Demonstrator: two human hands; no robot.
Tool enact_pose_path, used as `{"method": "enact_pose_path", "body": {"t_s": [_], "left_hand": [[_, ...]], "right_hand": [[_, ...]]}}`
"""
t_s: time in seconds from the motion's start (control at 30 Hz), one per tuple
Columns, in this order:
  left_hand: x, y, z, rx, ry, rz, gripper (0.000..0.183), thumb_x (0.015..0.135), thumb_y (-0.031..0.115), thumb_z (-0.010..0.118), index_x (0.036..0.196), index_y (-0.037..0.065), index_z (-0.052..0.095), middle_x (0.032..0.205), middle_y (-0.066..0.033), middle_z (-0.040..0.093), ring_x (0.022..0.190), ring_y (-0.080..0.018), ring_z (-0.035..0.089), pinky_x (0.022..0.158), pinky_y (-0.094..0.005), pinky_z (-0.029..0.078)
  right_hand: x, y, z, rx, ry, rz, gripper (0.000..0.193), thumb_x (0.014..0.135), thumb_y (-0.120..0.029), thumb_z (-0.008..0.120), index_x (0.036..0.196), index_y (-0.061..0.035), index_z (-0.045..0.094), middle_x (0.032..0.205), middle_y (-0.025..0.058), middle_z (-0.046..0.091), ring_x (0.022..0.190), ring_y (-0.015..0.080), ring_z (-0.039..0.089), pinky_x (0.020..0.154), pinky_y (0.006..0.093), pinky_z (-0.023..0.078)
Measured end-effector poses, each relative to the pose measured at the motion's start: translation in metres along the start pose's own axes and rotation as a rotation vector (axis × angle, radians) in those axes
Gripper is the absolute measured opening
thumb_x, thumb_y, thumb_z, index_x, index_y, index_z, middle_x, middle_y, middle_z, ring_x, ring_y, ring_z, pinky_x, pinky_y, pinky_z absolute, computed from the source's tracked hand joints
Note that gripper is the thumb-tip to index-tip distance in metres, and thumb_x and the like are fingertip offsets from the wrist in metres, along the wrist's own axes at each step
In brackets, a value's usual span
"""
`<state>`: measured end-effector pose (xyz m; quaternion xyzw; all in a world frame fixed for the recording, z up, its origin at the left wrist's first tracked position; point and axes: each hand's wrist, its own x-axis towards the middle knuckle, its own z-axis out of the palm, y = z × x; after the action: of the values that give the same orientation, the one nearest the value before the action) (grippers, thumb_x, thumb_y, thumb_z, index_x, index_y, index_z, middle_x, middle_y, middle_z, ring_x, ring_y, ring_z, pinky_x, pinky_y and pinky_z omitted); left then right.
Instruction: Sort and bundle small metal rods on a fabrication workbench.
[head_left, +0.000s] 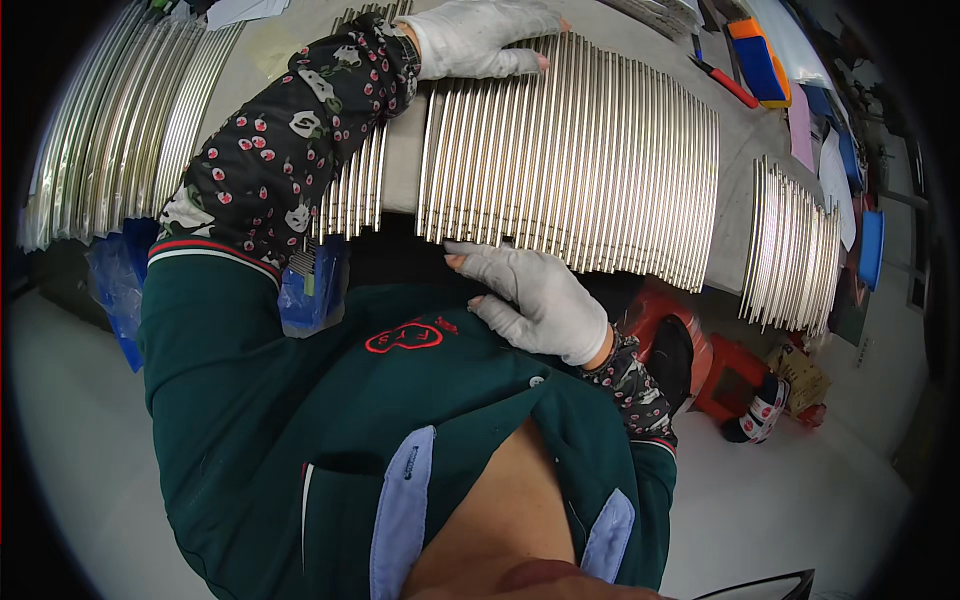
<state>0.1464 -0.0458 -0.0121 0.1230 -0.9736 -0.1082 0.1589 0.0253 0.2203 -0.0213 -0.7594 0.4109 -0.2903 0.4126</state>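
We list metal rods [570,160] in a row on the worktop [403,170]. Our left hand [485,38] lies open across their far part; our right hand [535,298], half-open and empty, sits by the near ends.

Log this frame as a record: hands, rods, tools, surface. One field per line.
Left hand: white-gloved, over far part of widest rod row
Right hand: white-gloved, by that row's near ends; contact unclear
Left side: plastic-wrapped rods
Right side: narrower rod row
Upper right: red-and-black tool, orange-and-blue block
Surface: grey table
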Motion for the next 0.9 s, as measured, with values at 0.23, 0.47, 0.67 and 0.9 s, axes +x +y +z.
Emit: {"method": "enact_pose_path", "body": {"t_s": [0.23, 0.47, 0.67, 0.9], "left_hand": [[-0.006, -0.004, -0.009, -0.167, -0.049, -0.016, 0.059, 0.085, 0.029, 0.059, 0.133, -0.004, 0.047, 0.132, -0.0274, 0.051, 0.123, -0.0409, 0.049, 0.106, -0.0433, 0.038], [-0.026, -0.03, -0.026, 0.065, 0.0, 0.043, 0.07, 0.087, 0.037, 0.058, 0.142, -0.001, 0.037, 0.147, -0.0288, 0.033, 0.133, -0.0435, 0.036, 0.112, -0.0483, 0.029], [-0.068, -0.028, -0.027, 0.26, -0.013, 0.022, 0.063, 0.089, 0.038, 0.056, 0.135, -0.002, 0.043, 0.141, -0.0283, 0.038, 0.131, -0.0423, 0.038, 0.107, -0.0502, 0.033], [-0.07, -0.026, -0.031, 0.213, 0.046, 0.017, 0.061, 0.093, 0.037, 0.053, 0.139, -0.002, 0.04, 0.142, -0.0283, 0.039, 0.134, -0.0406, 0.037, 0.111, -0.0485, 0.03]], "right_hand": [[0.004, -0.001, -0.002, 0.085, -0.014, 0.002, 0.044, 0.082, -0.013, 0.066, 0.122, 0.0016, 0.06, 0.117, 0.0182, 0.064, 0.105, 0.032, 0.063, 0.093, 0.037, 0.049], [0.01, -0.002, 0.005, 0.208, -0.064, 0.06, 0.043, 0.08, -0.013, 0.066, 0.118, 0.0043, 0.06, 0.126, 0.0211, 0.059, 0.116, 0.0341, 0.058, 0.098, 0.0382, 0.047], [0.027, -0.004, 0.02, 0.285, -0.145, -0.04, 0.041, 0.08, -0.013, 0.065, 0.117, 0.0048, 0.059, 0.128, 0.0224, 0.057, 0.121, 0.0354, 0.055, 0.102, 0.0381, 0.045], [0.044, -0.016, 0.033, 0.211, -0.189, -0.107, 0.038, 0.083, -0.013, 0.063, 0.117, 0.0036, 0.06, 0.128, 0.0223, 0.057, 0.12, 0.0356, 0.055, 0.1, 0.0393, 0.045]]}}
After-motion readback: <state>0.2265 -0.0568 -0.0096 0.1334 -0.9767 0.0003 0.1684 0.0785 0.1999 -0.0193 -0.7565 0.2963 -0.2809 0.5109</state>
